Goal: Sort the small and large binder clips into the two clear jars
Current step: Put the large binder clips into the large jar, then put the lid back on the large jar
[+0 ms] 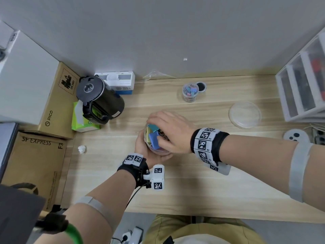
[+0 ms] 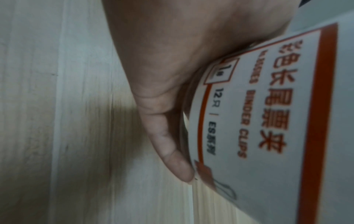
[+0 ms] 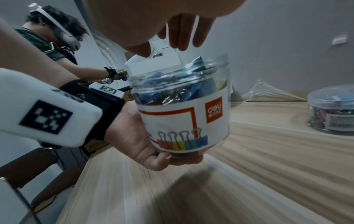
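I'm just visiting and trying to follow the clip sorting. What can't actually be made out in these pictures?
- Head view: the right hand covers the mouth of the large jar, so whether its fingers hold a clip stays hidden.
- Left wrist view: the left hand and the label fill the frame; the jar's contents are unseen.
- Small jar: its clips are too small to count in the head view, blurred in the right wrist view.
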`<state>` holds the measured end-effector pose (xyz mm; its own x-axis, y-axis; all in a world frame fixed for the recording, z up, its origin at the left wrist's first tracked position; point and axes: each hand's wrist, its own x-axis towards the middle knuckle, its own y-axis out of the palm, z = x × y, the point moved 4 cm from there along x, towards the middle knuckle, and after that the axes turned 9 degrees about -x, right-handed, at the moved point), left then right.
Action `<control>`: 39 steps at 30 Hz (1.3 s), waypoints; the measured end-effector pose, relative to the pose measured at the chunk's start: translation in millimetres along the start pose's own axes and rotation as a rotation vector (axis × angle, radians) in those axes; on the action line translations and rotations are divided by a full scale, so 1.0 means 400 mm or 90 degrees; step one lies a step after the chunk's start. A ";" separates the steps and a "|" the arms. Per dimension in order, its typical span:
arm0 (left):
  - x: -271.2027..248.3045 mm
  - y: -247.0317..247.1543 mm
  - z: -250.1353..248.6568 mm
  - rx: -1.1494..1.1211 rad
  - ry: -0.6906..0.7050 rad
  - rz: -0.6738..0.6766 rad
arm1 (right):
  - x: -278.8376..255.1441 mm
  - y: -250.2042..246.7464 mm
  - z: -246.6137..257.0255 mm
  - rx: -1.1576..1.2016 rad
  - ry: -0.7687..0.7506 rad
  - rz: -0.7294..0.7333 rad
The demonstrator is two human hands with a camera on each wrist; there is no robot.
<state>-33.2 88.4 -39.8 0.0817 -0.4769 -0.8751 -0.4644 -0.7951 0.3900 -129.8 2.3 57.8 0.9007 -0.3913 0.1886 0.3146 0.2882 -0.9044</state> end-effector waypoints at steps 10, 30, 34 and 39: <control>0.021 0.004 0.039 -0.024 -0.083 0.041 | -0.055 0.079 -0.037 -0.186 0.045 0.245; 0.076 0.098 0.121 0.103 -0.089 0.030 | -0.443 -0.036 -0.515 -0.096 0.719 0.190; 0.075 0.126 0.140 0.083 -0.093 0.044 | -0.484 -0.024 -0.570 -0.122 0.710 0.265; 0.082 0.146 0.159 0.098 -0.091 0.045 | -0.480 0.001 -0.601 -0.121 0.695 0.295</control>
<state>-113.6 50.2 -64.0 -0.0764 -0.4627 -0.8832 -0.5942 -0.6902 0.4130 -374.6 -132.5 -70.7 0.1589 -0.8452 -0.5103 -0.1041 0.4997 -0.8599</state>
